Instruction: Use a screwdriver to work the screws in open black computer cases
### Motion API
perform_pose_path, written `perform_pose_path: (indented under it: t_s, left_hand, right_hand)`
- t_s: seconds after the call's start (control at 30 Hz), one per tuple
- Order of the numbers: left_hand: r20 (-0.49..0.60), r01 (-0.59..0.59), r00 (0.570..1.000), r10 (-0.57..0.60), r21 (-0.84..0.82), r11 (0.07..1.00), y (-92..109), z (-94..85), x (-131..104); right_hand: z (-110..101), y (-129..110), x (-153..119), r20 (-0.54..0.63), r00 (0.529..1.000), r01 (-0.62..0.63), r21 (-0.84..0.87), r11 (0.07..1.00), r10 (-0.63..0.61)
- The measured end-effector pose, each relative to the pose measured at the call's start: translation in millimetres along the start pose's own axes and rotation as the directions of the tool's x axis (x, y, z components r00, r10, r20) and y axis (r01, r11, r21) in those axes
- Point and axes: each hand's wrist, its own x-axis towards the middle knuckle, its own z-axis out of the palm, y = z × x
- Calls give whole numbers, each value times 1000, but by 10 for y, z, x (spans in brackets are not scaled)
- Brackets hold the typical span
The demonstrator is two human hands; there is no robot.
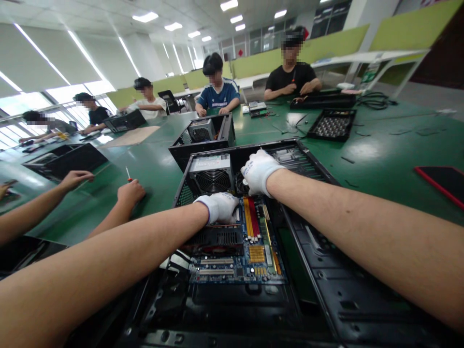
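A black computer case [253, 295] lies open in front of me, with a blue motherboard [241, 258] inside it. White work gloves cover both hands. My left hand [223, 208] is closed and bent down at the board's upper left, beside the yellow and red memory slots [252, 220]; its fingertips are hidden. Over the far end of the board, my right hand [259, 171] is curled shut next to a small black fan [241, 183]. Whatever its fingers grip does not show. The silver power supply [212, 175] sits in the case's far left corner.
Another open case [205, 135] stands just behind mine on the green table [377, 159]. To my left, a co-worker's hand [130, 193] holds a screwdriver. Farther right are a black tray [332, 124], cables [375, 100] and a red-edged black panel [444, 181]. Several people sit across the table.
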Motion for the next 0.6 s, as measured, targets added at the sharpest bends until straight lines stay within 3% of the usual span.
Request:
perform_pose_path:
  t_s: [0.17, 0.3, 0.47, 0.6]
  left_hand:
    - [118, -103, 989, 91, 102, 989, 61, -59, -12]
    - [151, -132, 982, 110, 143, 981, 110, -150, -51]
    - [70, -117, 992, 108, 137, 984, 139, -322, -196]
    - [-30, -137, 990, 141, 98, 986, 125, -473, -394]
  right_hand:
    - [23, 16, -1, -40, 999, 9, -29, 1000, -10]
    - [31, 22, -16, -40, 999, 22, -23, 1000, -23]
    - [-50, 52, -104, -95, 995, 29, 55, 998, -24]
    - [-174, 232, -330, -141, 990, 46, 133, 990, -27]
